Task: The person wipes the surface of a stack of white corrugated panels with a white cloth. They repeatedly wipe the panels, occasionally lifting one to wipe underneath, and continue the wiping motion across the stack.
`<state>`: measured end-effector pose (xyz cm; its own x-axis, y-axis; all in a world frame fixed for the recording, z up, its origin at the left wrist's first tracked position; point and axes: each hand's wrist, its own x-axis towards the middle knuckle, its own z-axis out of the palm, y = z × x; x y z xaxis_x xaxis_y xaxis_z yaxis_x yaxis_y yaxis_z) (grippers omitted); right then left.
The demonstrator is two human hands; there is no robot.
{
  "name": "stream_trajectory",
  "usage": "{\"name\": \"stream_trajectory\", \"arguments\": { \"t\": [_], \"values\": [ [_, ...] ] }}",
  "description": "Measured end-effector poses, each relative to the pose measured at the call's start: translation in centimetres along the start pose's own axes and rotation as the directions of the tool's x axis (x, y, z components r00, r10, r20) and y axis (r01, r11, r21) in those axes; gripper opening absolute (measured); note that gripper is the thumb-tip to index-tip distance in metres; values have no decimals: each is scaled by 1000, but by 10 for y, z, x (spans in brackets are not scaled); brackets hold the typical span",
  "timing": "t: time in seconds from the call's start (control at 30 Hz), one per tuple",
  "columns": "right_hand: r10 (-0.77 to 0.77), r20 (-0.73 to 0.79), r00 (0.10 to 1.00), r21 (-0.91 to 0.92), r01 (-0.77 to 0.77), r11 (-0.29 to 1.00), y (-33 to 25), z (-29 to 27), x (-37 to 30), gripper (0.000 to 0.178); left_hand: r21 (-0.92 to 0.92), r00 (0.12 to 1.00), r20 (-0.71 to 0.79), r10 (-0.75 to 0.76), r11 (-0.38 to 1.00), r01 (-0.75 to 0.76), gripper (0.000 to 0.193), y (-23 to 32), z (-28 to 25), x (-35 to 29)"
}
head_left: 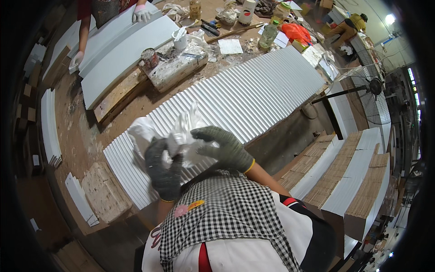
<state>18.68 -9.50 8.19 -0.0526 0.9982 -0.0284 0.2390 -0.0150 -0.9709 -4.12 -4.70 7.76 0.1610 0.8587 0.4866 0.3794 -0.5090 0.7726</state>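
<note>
Both my hands wear dark grey knit gloves and are in front of my body, over a long row of white ridged strips [240,97] laid side by side. A crumpled white cloth [188,121], blurred by motion, is bunched between them. My left hand [164,170] is closed on the cloth, with its fingers pointing up. From the right, my right hand [222,147] grips the other side of the cloth with thumb and fingers curved toward each other. The cloth hides part of the strips beneath.
Beyond the strips stand a stained white block [176,72], a paint-crusted can [149,58] and a glass jar [268,35]. Long white boards [127,45] lie at the far left, touched by another person's gloved hand [142,13]. A fan [374,86] and stacked boards [349,167] are at right.
</note>
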Motion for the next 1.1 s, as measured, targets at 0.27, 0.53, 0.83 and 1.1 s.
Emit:
{"name": "stream_trajectory", "arguments": {
  "t": [0.27, 0.53, 0.83, 1.1],
  "values": [
    [231, 274, 934, 617, -355, 702, 17, -19, -22, 70, -99, 916, 311, 252, 968, -232, 62, 5, 30, -5],
    [246, -243, 938, 740, 15, 673, 86, -133, -5, 63, 511, 937, 349, -8, 840, -183, 61, -62, 50, 10],
    [-62, -212, 975, -540, -64, 839, 124, -193, 95, 42, 568, 954, 292, 65, 791, -228, 48, -89, 67, -11],
    [-112, 8, 994, -664, 89, 743, 138, -198, 85, 28, 557, 952, 282, 117, 788, -262, 44, -94, 67, -13]
  ]
}}
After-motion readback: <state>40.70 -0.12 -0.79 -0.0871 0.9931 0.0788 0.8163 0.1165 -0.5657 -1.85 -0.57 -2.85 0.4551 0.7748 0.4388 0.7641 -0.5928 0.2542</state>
